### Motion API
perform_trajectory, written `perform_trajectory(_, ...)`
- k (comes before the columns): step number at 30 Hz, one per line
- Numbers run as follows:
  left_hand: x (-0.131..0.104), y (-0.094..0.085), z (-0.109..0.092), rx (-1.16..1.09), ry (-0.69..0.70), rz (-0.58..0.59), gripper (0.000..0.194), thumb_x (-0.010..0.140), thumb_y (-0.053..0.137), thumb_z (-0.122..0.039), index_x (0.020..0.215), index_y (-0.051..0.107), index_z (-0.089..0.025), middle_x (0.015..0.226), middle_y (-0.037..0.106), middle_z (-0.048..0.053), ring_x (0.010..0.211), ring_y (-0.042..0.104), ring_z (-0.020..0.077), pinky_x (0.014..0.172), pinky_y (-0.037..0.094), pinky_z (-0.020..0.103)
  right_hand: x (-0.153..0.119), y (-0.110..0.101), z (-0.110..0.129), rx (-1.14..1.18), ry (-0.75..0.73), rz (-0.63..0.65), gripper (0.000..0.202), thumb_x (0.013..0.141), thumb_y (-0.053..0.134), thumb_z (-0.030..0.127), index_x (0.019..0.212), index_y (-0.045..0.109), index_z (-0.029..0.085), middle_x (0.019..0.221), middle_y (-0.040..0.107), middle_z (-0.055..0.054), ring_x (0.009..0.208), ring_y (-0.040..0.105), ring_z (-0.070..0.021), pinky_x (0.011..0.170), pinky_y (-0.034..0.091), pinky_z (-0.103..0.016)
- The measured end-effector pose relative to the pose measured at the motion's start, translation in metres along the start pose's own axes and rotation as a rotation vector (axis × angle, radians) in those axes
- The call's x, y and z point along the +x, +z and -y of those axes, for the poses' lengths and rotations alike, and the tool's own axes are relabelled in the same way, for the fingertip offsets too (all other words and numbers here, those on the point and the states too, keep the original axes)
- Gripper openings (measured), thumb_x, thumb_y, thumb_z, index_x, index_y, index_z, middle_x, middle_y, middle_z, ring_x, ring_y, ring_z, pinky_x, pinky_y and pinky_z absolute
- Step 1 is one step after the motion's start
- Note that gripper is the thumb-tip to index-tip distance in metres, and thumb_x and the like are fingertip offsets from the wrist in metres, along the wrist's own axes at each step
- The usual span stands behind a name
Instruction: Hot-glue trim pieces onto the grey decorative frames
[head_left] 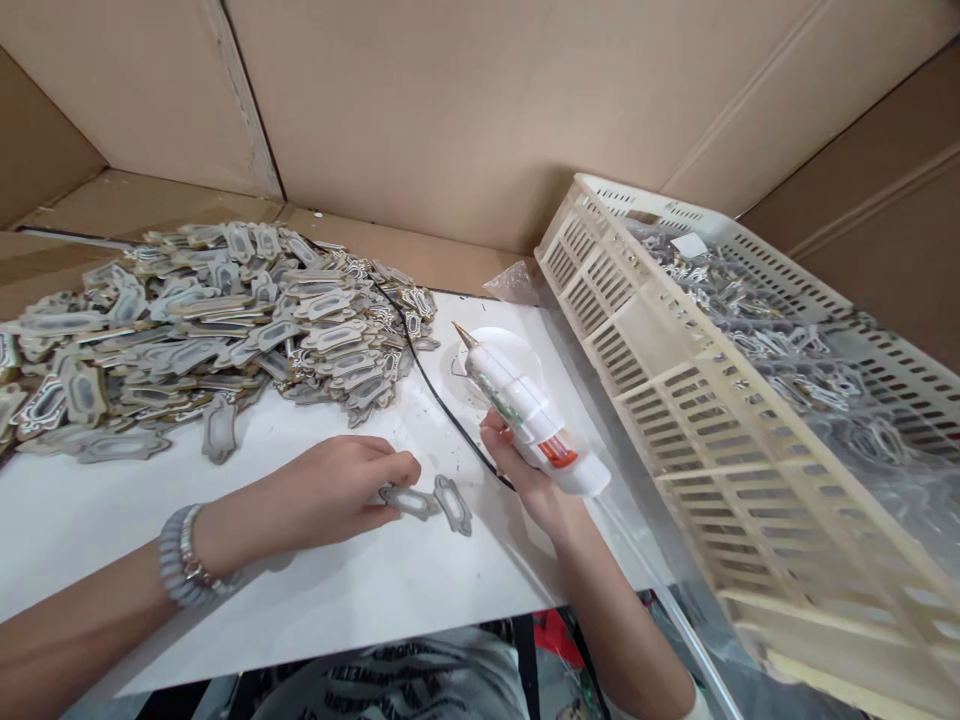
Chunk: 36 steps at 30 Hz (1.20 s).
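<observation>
My left hand (352, 490) is closed, its thumb and fingers pinching the end of a grey metal label frame (410, 502) just over the white table. A second label frame (453, 505) lies right beside it, close to or touching its far end. In my right hand (525, 475) is a white hot glue gun (517, 400), its brass nozzle tilted up and toward the left. A clear glue stick (667, 605) trails from the back of the gun. The gun's trigger is hidden by my fingers.
A large heap of label frames (225, 320) covers the back left of the white table (300, 610). A round white dish (491, 345) sits behind the glue gun. A black cord (439, 395) crosses the table. On the right stands a cream plastic crate (675, 420) with bagged metal parts. Cardboard walls (450, 110) close the back.
</observation>
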<state>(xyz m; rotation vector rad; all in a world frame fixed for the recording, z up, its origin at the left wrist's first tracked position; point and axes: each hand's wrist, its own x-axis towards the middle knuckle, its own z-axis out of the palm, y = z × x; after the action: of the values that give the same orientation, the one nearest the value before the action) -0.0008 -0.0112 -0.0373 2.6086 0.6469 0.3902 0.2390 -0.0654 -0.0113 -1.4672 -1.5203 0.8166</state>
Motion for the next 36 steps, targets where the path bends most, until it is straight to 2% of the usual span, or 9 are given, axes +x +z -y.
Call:
perform_trajectory(2,-0.001,-0.005,0.004,0.025,0.053,-0.057,0.011,0.09,0.055,-0.024,0.097,0.064,-0.022,0.08,0.069,0.0,0.066,0.064,0.0129,0.057,0.044,0.022,0.0,0.0,0.001,-0.02,-0.014,0.013,0.034,0.087,0.057,0.042,0.063,0.041,0.023,0.057,0.041,0.004,0.058,0.045,-0.0138,0.056,0.036,-0.027)
perform_trajectory(5,-0.001,-0.021,0.009,0.126,0.123,-0.274,0.017,0.094,0.053,-0.026,0.104,0.066,-0.022,0.088,0.075,0.0,0.071,0.069,0.011,0.063,0.052,0.02,0.0,0.001,0.004,-0.036,-0.074,0.013,0.035,0.087,0.057,0.037,0.06,0.038,0.023,0.059,0.041,0.004,0.057,0.045,-0.0133,0.056,0.037,-0.027)
perform_trajectory(8,-0.001,-0.039,0.012,0.31,0.181,-0.473,0.012,0.093,0.059,-0.022,0.097,0.069,-0.023,0.092,0.078,-0.003,0.076,0.073,0.0087,0.071,0.058,0.018,-0.003,0.005,0.003,-0.027,-0.124,-0.023,0.025,0.085,0.06,0.03,0.064,0.046,0.023,0.064,0.048,0.003,0.059,0.048,-0.0137,0.056,0.039,-0.027)
perform_trajectory(11,-0.003,-0.051,0.012,0.506,0.213,-0.566,0.006,0.089,0.065,-0.021,0.091,0.07,-0.022,0.089,0.078,-0.004,0.074,0.073,0.0097,0.072,0.06,0.021,-0.007,0.009,-0.002,-0.041,-0.19,-0.04,0.014,0.084,0.059,0.022,0.071,0.054,0.022,0.073,0.058,0.001,0.059,0.052,-0.0133,0.055,0.04,-0.027)
perform_trajectory(16,-0.006,-0.055,0.01,0.623,0.197,-0.615,0.008,0.084,0.073,-0.018,0.091,0.068,-0.019,0.088,0.078,0.001,0.073,0.073,0.0142,0.07,0.061,0.027,-0.01,0.014,-0.009,-0.162,-0.343,0.095,0.01,0.079,0.054,0.015,0.074,0.061,0.021,0.084,0.067,-0.002,0.07,0.062,-0.0152,0.063,0.041,-0.028)
perform_trajectory(20,-0.01,-0.054,0.009,0.665,0.178,-0.62,0.013,0.084,0.073,-0.016,0.094,0.066,-0.018,0.088,0.077,0.003,0.074,0.073,0.0165,0.066,0.061,0.029,-0.011,0.017,-0.013,-0.248,-0.392,0.091,0.011,0.077,0.055,0.019,0.081,0.065,0.021,0.089,0.07,-0.004,0.072,0.062,-0.0162,0.065,0.039,-0.03)
perform_trajectory(24,-0.014,-0.053,0.009,0.668,0.13,-0.618,0.014,0.088,0.067,-0.015,0.101,0.065,-0.019,0.092,0.076,0.004,0.076,0.073,0.0176,0.066,0.061,0.031,-0.011,0.017,-0.013,-0.3,-0.371,0.133,0.01,0.074,0.058,0.019,0.08,0.066,0.021,0.088,0.07,-0.003,0.07,0.062,-0.0162,0.064,0.038,-0.03)
perform_trajectory(36,-0.016,-0.053,0.007,0.679,0.123,-0.64,0.017,0.083,0.073,-0.015,0.098,0.067,-0.02,0.089,0.075,0.002,0.079,0.071,0.0154,0.069,0.058,0.027,-0.009,0.013,-0.003,-0.249,-0.291,0.188,0.012,0.067,0.055,0.011,0.073,0.061,0.02,0.083,0.066,-0.002,0.07,0.063,-0.0148,0.064,0.039,-0.027)
